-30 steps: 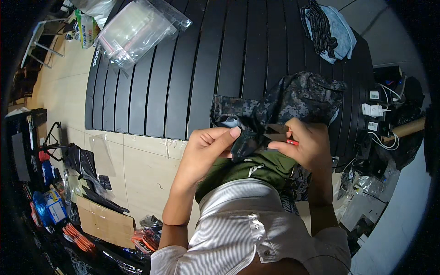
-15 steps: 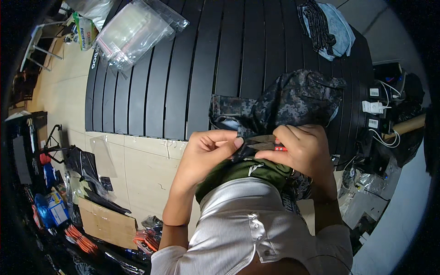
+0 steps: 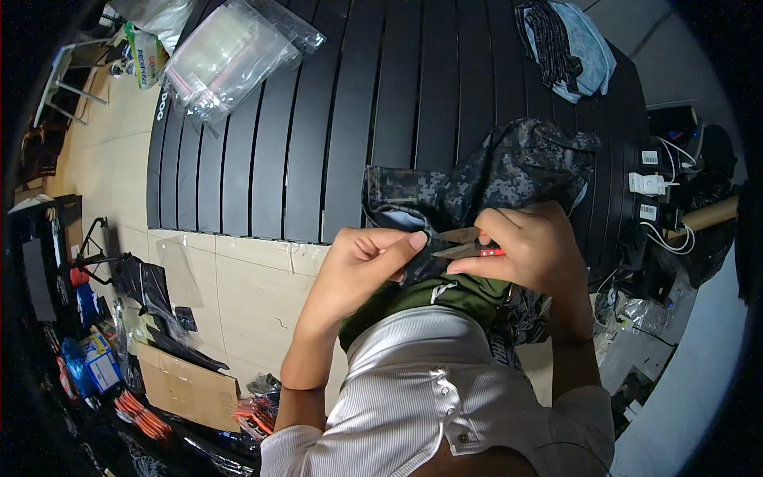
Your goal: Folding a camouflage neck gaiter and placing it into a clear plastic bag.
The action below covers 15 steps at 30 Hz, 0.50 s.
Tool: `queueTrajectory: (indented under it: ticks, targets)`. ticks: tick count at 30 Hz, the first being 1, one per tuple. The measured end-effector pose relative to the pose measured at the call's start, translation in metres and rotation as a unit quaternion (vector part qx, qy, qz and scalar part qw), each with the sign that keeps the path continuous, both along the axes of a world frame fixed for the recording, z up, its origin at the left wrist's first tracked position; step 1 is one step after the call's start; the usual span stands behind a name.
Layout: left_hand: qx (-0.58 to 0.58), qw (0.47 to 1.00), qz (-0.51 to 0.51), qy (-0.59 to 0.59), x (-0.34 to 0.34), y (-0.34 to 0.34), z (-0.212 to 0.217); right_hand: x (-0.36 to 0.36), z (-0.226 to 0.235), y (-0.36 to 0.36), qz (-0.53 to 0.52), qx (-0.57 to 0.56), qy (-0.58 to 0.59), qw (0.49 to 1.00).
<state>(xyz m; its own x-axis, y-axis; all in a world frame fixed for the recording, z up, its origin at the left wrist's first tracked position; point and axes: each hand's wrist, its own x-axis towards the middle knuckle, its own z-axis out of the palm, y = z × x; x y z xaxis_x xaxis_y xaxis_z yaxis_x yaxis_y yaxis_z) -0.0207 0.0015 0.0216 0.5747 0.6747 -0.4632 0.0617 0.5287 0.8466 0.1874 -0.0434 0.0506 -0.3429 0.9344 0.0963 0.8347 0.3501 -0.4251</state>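
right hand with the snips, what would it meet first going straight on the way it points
Most likely the camouflage cloth pinched in the left hand: the red-handled snips in the right hand point left towards it. Depth there is hard to judge.

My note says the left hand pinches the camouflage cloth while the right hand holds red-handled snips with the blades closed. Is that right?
Not quite: the blades are open, spread apart, as the head view shows. The left hand does pinch the camouflage cloth, and the right hand holds the red-handled snips.
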Motion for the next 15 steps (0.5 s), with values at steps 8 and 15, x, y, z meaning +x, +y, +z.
queueTrajectory:
  ticks: [8,15]
  targets:
    - [-0.021,1.0,0.0,-0.003,0.0048,0.0013,0.0033,0.0024,0.0023,0.0041,0.048,0.043,-0.057,0.996]
    - [-0.006,1.0,-0.005,0.013,0.0037,0.0013,0.0021,0.0006,0.0011,0.0063,0.062,0.074,-0.092,0.991]
